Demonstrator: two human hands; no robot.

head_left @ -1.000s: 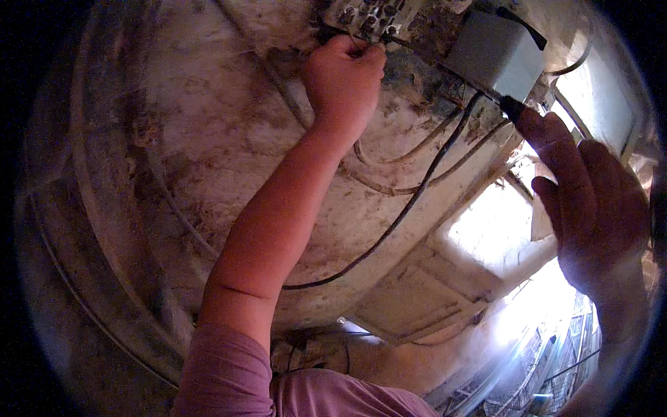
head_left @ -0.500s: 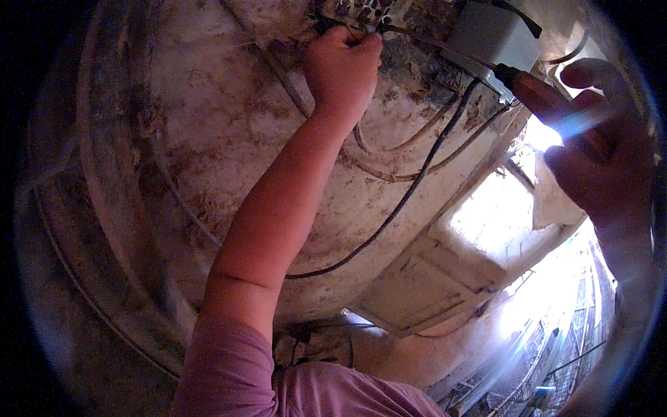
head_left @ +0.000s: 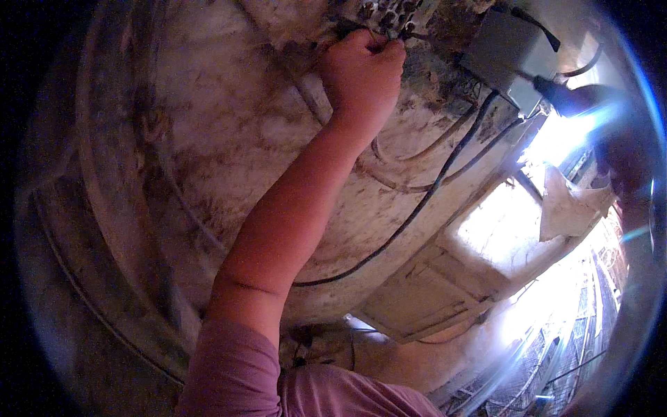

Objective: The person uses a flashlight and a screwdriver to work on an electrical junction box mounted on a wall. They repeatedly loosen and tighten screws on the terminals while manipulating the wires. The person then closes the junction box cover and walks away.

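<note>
At the top centre, the curled fingers of my left hand (head_left: 364,78) are closed beside a terminal block (head_left: 393,15) with several metal contacts. Whatever those fingers pinch is hidden from view. My right hand (head_left: 620,135), dark and partly washed out by glare at the right edge, is closed around a screwdriver (head_left: 549,89). Its thin shaft runs leftward across the grey box toward the terminal block; the tip is hard to make out near my left fingertips.
The grey box (head_left: 511,57) is mounted right of the terminals. A black cable (head_left: 445,163) and several thinner wires loop down the stained wall (head_left: 229,139). Lower right are a panelled wooden board (head_left: 431,295), a torn pale sheet (head_left: 566,208) and bright wire mesh (head_left: 556,354).
The view has shifted, so the wall, box and left arm appear farther right and slightly lower. My right hand has slid toward the right edge, still on the screwdriver. My left hand keeps its pinch.
</note>
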